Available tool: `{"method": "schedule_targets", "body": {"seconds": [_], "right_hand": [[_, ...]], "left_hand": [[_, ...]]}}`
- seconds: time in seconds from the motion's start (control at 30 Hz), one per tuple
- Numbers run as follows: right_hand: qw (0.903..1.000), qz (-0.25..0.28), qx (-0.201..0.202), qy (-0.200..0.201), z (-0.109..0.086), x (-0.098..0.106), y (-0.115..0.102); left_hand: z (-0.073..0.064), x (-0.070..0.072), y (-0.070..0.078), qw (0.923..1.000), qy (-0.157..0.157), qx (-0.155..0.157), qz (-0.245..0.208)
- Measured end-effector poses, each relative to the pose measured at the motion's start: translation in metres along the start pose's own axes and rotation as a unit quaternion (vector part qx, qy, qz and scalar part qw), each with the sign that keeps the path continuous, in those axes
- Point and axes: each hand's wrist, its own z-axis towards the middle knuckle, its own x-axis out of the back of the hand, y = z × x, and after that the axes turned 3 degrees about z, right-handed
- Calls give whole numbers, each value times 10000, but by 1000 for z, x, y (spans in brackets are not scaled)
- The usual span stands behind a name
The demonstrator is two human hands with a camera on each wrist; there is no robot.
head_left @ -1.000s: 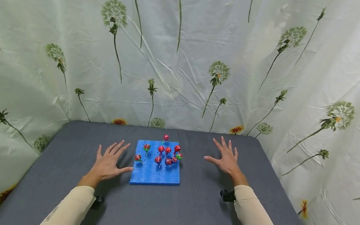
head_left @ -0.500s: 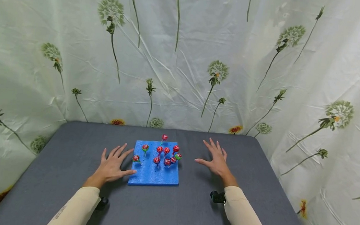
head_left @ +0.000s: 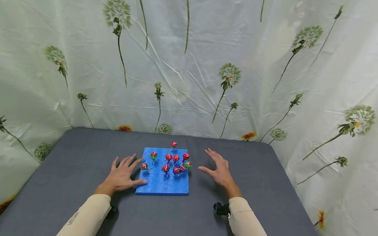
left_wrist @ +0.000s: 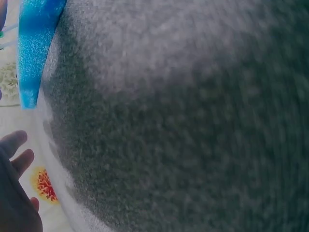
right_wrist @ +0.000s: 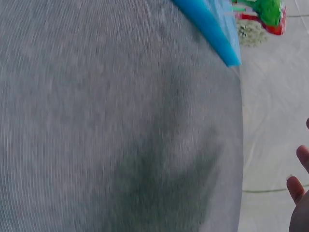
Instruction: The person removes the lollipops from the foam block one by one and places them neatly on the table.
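A square blue foam board (head_left: 158,186) lies on the grey table, with several lollipops standing in it on their sticks. Most wrappers are red; a lollipop (head_left: 188,164) at the right edge shows green. My left hand (head_left: 122,176), fingers spread, is at the board's left side, its thumb overlapping the board in the head view. To the right of the board, my right hand (head_left: 219,173) hovers with thumb and fingers apart, holding nothing. In the right wrist view a green-wrapped lollipop (right_wrist: 268,10) shows past the board's edge (right_wrist: 212,31); fingertips (right_wrist: 295,188) peek in at the right.
A grey cloth covers the table (head_left: 163,221). Behind and around it hangs a pale curtain (head_left: 191,78) printed with dandelions. A dark wrist camera (head_left: 221,209) sits under the right cuff, another (head_left: 113,212) under the left.
Both hands have moved inward towards the board, the right from farther off. The left thumb now overlaps the board's left edge. The lollipops stand as before.
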Motion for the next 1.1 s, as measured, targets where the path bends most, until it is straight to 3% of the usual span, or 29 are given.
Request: {"method": "schedule_targets", "body": {"seconds": [0.23, 0.4, 0.73, 0.97, 1.1], "right_hand": [[9997, 234, 13, -47, 2, -14, -4], [9978, 627, -194, -18, 0, -25, -12], [9935, 1059, -418, 0, -4, -41, -22], [9922, 1154, -464, 68, -9, -47, -23], [9920, 1178, -458, 37, -10, -47, -24]], "left_hand": [[0, -5, 2, 9993, 47, 7, -365], [-2, -8, 5, 9989, -180, 103, -417], [3, -9, 10, 9975, -532, 14, -473], [6, -8, 9, 9977, -374, -246, -506], [9, -7, 11, 9975, -451, -257, -476]]}}
